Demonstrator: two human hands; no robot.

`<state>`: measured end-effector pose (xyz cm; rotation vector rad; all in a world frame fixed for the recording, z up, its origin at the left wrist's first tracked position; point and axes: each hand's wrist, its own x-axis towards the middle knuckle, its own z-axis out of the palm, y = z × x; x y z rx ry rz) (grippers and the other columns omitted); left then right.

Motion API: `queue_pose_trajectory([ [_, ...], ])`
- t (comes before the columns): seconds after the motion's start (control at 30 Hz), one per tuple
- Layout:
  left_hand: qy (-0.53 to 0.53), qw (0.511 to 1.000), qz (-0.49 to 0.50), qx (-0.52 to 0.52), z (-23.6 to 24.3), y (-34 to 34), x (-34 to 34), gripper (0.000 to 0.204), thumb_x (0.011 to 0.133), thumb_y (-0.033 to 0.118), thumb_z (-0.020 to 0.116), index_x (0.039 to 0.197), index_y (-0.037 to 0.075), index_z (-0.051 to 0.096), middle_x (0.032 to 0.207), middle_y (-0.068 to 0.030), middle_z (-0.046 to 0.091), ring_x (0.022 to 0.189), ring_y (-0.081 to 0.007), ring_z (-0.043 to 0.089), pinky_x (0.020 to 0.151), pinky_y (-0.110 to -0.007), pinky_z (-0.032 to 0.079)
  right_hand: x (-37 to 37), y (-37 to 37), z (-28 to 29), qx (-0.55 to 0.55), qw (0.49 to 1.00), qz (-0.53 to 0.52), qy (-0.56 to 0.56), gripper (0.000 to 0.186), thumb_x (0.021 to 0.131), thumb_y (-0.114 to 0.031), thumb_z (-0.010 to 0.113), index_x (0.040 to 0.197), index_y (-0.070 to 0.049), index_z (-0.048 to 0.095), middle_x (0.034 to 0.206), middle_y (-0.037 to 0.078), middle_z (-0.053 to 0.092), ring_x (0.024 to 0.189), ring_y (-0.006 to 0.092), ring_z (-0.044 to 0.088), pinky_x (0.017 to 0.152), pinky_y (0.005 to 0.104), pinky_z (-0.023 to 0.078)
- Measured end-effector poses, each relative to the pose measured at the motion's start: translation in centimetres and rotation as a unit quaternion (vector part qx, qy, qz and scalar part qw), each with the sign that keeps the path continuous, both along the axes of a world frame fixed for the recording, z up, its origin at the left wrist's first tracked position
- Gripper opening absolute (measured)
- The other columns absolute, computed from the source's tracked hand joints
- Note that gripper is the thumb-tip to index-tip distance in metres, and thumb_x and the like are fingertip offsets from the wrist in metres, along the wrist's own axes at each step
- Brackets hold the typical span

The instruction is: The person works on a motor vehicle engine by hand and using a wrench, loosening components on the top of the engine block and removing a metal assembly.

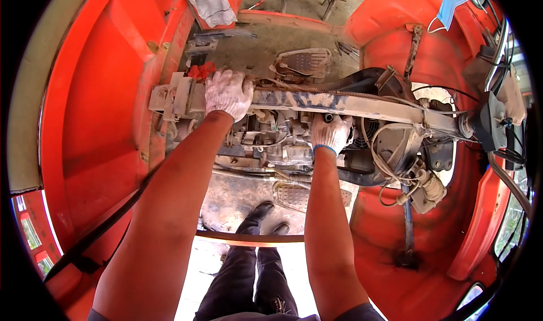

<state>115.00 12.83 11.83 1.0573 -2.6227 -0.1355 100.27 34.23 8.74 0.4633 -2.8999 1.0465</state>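
Note:
I look down into an orange vehicle body with its machinery exposed. My left hand [227,93], in a dirty white work glove, lies palm-down on the left part of a long grimy metal crossbar [362,106]. In a matching glove, my right hand [330,132] reaches just below the bar's middle into the engine parts [271,140]; its fingers are curled, and what they grip is hidden. A red piece [201,70] sits just left of my left hand.
Orange fenders [102,123] curve on both sides. Ribbed metal foot pedals sit above [302,61] and below [294,195] the machinery. Loose cables and connectors [416,179] hang at right. A blue face mask [452,5] hangs top right, a cloth [210,1] top centre. My legs and shoes [257,213] stand below.

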Motion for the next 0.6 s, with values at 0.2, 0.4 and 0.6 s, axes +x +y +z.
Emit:
queue_pose_trajectory([
  [0.2,-0.016,1.000,0.007,0.015,0.5,0.1,-0.1,0.032,0.099,0.033,0.055,0.103,0.007,0.073,0.115,-0.0168,0.070,0.119,-0.0369,0.060,0.106,-0.053,0.044,0.2,-0.1,1.0,-0.002,0.994,0.020,0.106,0.045,0.083,-0.028,0.084,0.116,0.003,0.077,0.132,0.030,0.065,0.126,0.0427,0.062,0.110,0.0443,0.049],
  [0.4,0.005,1.000,-0.001,0.003,0.0,0.1,-0.1,0.032,0.099,0.033,0.055,0.102,0.007,0.073,0.112,-0.0163,0.070,0.117,-0.0364,0.061,0.105,-0.053,0.045,-1.0,0.9,-0.5,0.041,0.996,0.068,0.030,0.053,0.091,-0.039,0.079,0.125,0.002,0.073,0.149,0.026,0.056,0.136,0.0418,0.054,0.119,0.0449,0.042],
  [0.6,0.014,1.000,0.001,-0.005,0.0,0.2,0.0,0.031,0.099,0.033,0.055,0.103,0.008,0.074,0.112,-0.0151,0.070,0.116,-0.0359,0.061,0.104,-0.053,0.045,-0.4,0.4,1.6,0.065,0.997,0.031,0.013,0.056,0.091,-0.044,0.079,0.125,-0.001,0.074,0.150,0.026,0.055,0.137,0.0393,0.054,0.117,0.0447,0.045],
])
